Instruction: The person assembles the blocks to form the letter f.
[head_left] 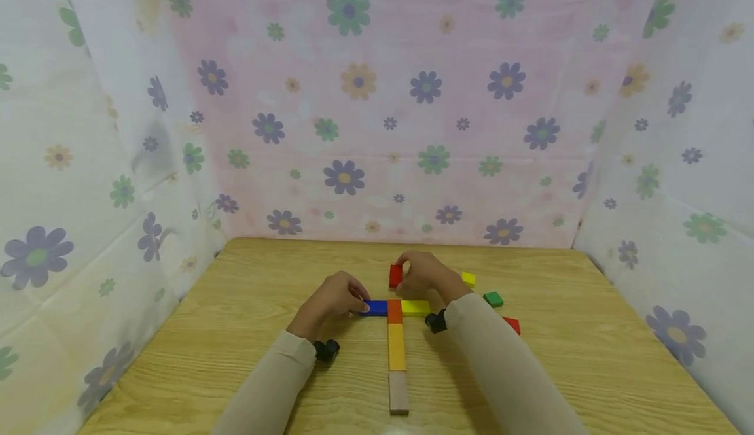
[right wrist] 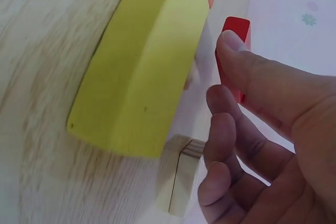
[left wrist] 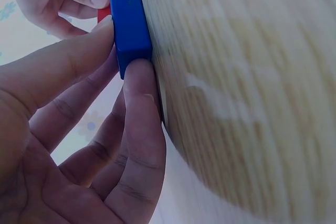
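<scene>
Head view: left hand [head_left: 334, 296] clamped on the left end of the blue block [head_left: 378, 307], which lies flat on the desk [head_left: 253, 356], its right end against the red-orange block [head_left: 394, 311]. Right hand [head_left: 425, 273] clamped on the red block [head_left: 395, 277], thumb and index finger on it, just beyond the red-orange block on the far side; can't tell if the red block touches the desk. Hands are apart, near each other.

Yellow block [head_left: 415, 308] lies against the right side of the red-orange block, so blue, red-orange and yellow make a crossbar. Orange block [head_left: 397, 347] runs from the red-orange one toward the person, plain wood block [head_left: 398, 392] follows at the near end, T shape overall. Right of the right hand: small yellow block [head_left: 468, 279], green block [head_left: 493, 299], then a second red block [head_left: 512, 325] partly hidden by the right sleeve [head_left: 501, 363].

Left wrist view: thumb and a finger pinch the end of the blue block, other hand's fingers just behind it, a bit of red showing between.

Right wrist view: red block pinched at thumb and index, other fingers curled near plain wood pieces [right wrist: 181, 182], partly covered; yellow block large in the foreground. Floral cloth [head_left: 389, 101] behind the desk and at both sides
</scene>
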The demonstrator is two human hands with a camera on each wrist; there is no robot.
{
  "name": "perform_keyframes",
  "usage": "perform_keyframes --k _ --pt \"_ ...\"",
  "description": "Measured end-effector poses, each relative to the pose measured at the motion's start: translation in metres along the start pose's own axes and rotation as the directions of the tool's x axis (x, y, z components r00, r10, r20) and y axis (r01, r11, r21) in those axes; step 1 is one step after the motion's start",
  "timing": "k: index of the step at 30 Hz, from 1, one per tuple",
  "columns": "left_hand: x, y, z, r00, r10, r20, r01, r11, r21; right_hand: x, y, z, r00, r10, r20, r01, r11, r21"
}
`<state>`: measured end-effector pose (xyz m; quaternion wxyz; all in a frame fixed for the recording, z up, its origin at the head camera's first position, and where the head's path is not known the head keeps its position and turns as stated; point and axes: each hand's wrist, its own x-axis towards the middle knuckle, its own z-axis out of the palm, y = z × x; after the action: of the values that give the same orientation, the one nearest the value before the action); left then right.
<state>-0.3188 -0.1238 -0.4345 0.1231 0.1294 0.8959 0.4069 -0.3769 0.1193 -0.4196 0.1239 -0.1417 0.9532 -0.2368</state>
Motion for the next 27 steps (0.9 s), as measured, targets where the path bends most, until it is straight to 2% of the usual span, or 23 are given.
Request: perform_keyframes --k 7,11,17,27 --pt "0.000 -0.001 0.001 1.000 0.008 0.000 -0.008 1.000 -0.007 -0.011 0.008 -0.002 0.996 -0.058 -0.064 0.059 0.998 0.019" --pt "-0.001 0.000 0.000 1.000 0.005 -0.003 -0.005 1.000 -0.006 -0.015 0.012 -0.001 0.996 -0.045 -0.079 0.049 0.998 0.043" --pt "-0.002 0.000 -0.001 1.000 0.006 0.002 -0.006 1.000 -0.009 -0.020 0.018 0.001 0.995 -0.024 -0.094 0.037 0.989 0.141" --pt "-0.003 0.001 0.000 1.000 0.007 -0.002 -0.007 1.000 -0.017 -0.025 0.022 0.009 0.985 0.024 -0.173 0.017 0.973 0.232"
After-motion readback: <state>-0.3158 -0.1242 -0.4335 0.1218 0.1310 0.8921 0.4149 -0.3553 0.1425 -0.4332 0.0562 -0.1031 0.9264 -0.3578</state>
